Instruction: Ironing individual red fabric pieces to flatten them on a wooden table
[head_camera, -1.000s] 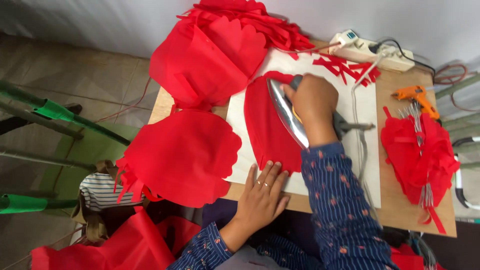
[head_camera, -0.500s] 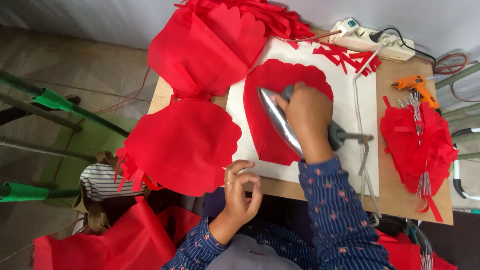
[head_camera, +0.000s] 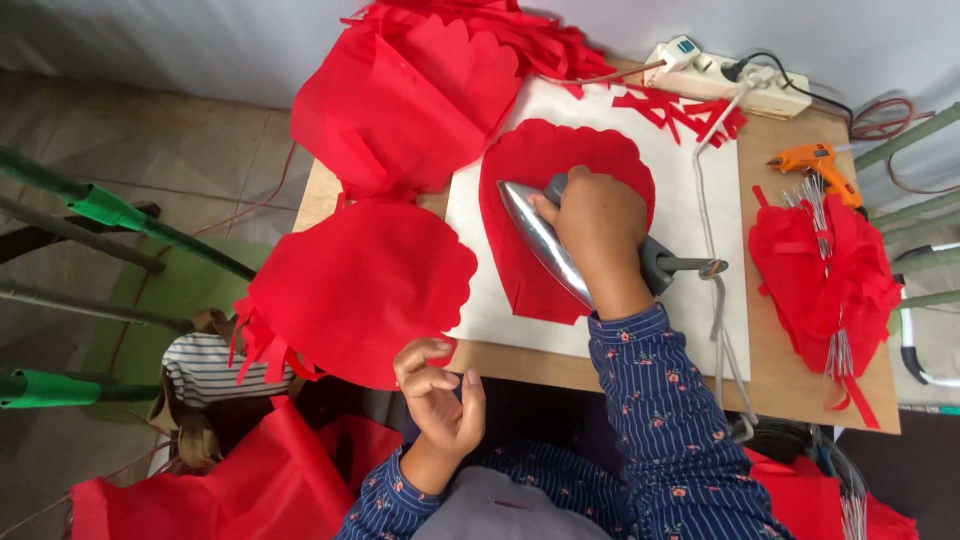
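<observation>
Since the earlier frames, the left hand (head_camera: 440, 395) has lifted off the table edge and now hovers in front of the body, fingers half curled, holding nothing. Its fingertips are just beside the big scalloped red fabric piece (head_camera: 360, 285) that hangs over the left edge of the table (head_camera: 790, 380). More to the right, the right hand (head_camera: 598, 232) is closed around the handle of the iron (head_camera: 545, 240), which has moved a little toward the person. The iron rests on a red petal-shaped piece (head_camera: 545, 175) lying on the white board (head_camera: 690, 250) (the piece looks more uncovered than before). At the far right lie 1 orange glue gun (head_camera: 815, 162) and a red bundle with wires (head_camera: 825, 265).
</observation>
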